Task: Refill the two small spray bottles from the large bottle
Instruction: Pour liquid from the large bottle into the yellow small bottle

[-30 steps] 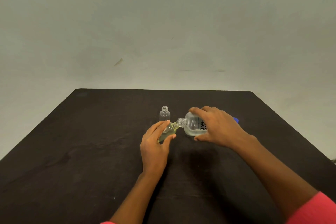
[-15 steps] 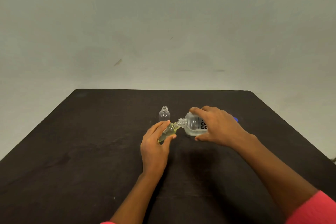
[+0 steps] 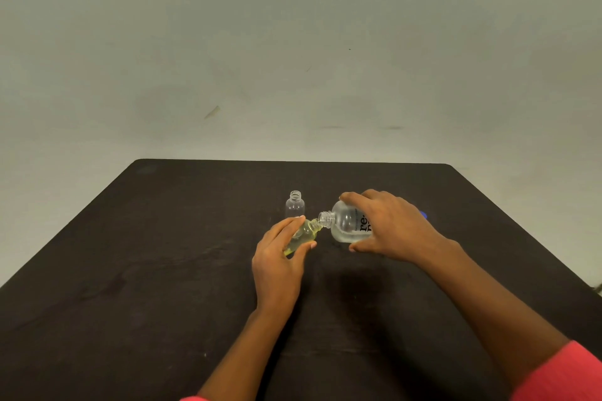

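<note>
Three bottles are in view on or over the dark bench (image 3: 163, 270): two small ones and one large one. The first small bottle (image 3: 304, 233) is held tilted in the left hand (image 3: 278, 265) near the middle of the bench, its open neck pointing up and to the right, with pale yellow liquid inside. The left fingers (image 3: 286, 227) curl over its far side and the thumb presses its near side, so the bottle is pinched between them. The large bottle (image 3: 345, 226) is clear with black lettering on its side. It lies tipped nearly on its side in the right hand (image 3: 394, 228), and its uncapped threaded mouth, lowered to the left, meets the mouth of the first small bottle. A little clear liquid pools along its lower wall. The right hand's fingers are spread over the top of the large bottle and the thumb holds it from below. The second small bottle (image 3: 295, 205) stands upright on the bench just behind the left fingertips, uncapped and seemingly empty. One small blue object (image 3: 423, 214) peeks out beyond the right hand; what it is cannot be told. Two bare forearms reach in from the near edge, and a pink sleeve (image 3: 560, 374) covers the right arm at the lower right corner
</note>
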The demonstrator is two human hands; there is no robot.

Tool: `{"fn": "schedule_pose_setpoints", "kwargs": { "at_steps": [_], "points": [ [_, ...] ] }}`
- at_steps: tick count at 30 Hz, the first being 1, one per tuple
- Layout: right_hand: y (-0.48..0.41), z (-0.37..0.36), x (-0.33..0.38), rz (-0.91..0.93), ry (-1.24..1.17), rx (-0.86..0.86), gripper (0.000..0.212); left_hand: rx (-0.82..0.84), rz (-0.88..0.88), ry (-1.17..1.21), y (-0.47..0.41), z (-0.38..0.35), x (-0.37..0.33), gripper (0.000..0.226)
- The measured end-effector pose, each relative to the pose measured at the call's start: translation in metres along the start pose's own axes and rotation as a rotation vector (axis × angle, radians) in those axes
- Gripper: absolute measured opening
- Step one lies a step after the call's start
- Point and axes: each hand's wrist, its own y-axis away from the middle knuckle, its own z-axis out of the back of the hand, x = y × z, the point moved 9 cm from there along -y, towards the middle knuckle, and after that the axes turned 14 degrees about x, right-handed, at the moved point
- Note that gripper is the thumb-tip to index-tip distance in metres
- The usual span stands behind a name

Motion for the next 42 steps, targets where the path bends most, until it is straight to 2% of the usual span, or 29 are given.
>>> {"fn": "schedule_pose_setpoints", "kwargs": {
  "at_steps": [36,38,42],
  "points": [
    [-0.002,0.002,-0.002,0.002,-0.002,0.008,0.080,-0.030,-0.033,0.034,0.000,0.003,-0.003,0.046],
    [-0.002,0.001,-0.003,0.003,-0.052,0.004,0.080,-0.026,-0.032,0.044,-0.001,0.002,-0.004,0.046],
    [-0.004,-0.008,-0.008,0.025,-0.304,-0.010,0.079,-0.007,-0.023,0.105,0.000,0.000,-0.003,0.046]
  ]
}}
